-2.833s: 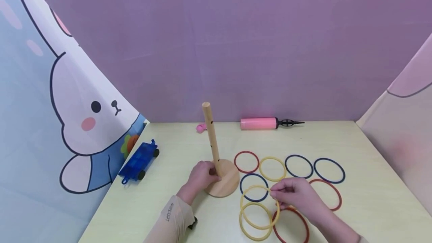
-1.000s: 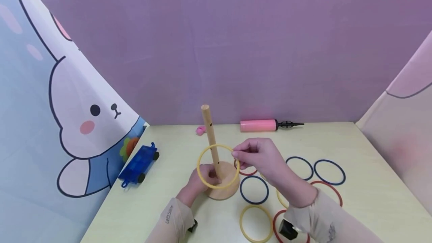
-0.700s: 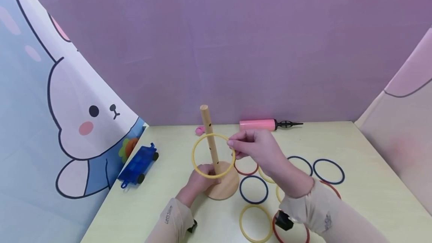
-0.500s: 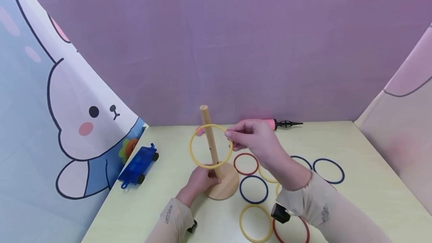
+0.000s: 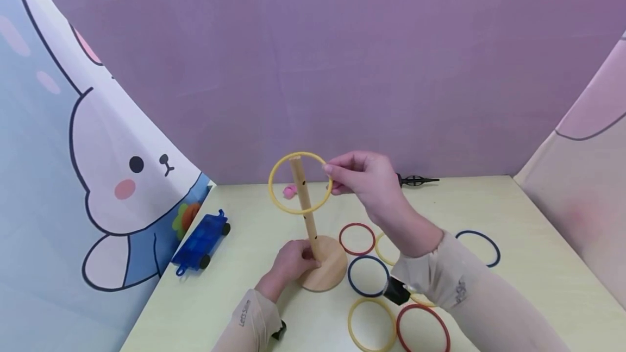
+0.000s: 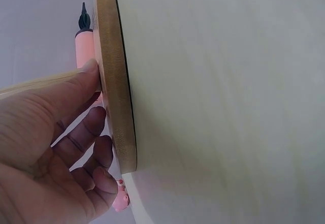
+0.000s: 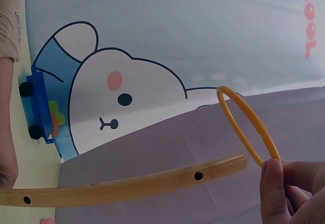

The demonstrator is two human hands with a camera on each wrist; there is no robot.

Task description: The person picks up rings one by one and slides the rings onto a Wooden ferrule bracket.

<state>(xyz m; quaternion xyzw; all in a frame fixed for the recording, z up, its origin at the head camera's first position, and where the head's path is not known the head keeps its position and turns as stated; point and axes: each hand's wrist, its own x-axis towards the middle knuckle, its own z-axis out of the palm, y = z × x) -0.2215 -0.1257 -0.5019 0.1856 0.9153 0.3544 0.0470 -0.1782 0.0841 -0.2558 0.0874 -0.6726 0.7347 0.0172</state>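
Note:
A wooden stand has a round base [image 5: 333, 269] and an upright post [image 5: 311, 226] with dark holes. At the foot of the post my left hand [image 5: 292, 261] holds the stand; in the left wrist view the thumb presses where post meets base [image 6: 116, 82]. My right hand [image 5: 364, 181] pinches a yellow ring [image 5: 270, 184] by its right side, between thumb and fingers. The ring is raised to the height of the post's top. Seen from the right wrist, this yellow ring [image 7: 255, 118] stands tilted just beyond the post's end [image 7: 223, 165], apart from it.
On the table lie several rings, among them a red ring [image 5: 357, 224], a blue ring [image 5: 369, 257] and a yellow ring [image 5: 373, 300]. A blue toy cart [image 5: 200, 240] stands left. Behind are a small pink toy [image 5: 289, 192] and a pink pump [image 6: 85, 49], partly hidden by my right hand.
My right hand has lifted the yellow ring off the table, carried it left, and raised it along the post to its top. My left hand stays at the post's foot.

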